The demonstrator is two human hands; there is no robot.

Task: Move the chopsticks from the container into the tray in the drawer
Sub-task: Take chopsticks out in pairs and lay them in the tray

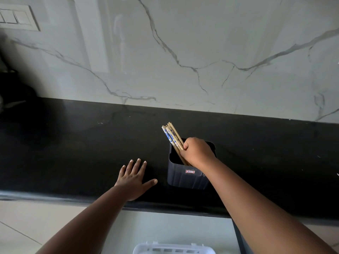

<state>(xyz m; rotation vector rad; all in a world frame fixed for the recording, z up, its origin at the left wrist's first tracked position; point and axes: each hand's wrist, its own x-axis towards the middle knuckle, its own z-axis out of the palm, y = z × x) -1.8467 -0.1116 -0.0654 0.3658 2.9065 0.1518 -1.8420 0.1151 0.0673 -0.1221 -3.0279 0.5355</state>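
Head view shows the right hand (197, 152) with its grip curled round the chopsticks (172, 137), their lower ends inside the container (187, 176) (likely to lift them), left hand (134, 178) spread flat on the surface (73, 143), probably for support.

Left hand (134, 178) lies flat at frame centre, fingers spread; right hand (197, 153), just right of it, is curled in a grip.

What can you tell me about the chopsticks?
The chopsticks are a small bundle of thin, light wooden-looking sticks, some with blue and white patterns. They lean up and to the left out of the dark box on the black counter. Their lower ends sit inside the box. The right hand grips them around the middle.
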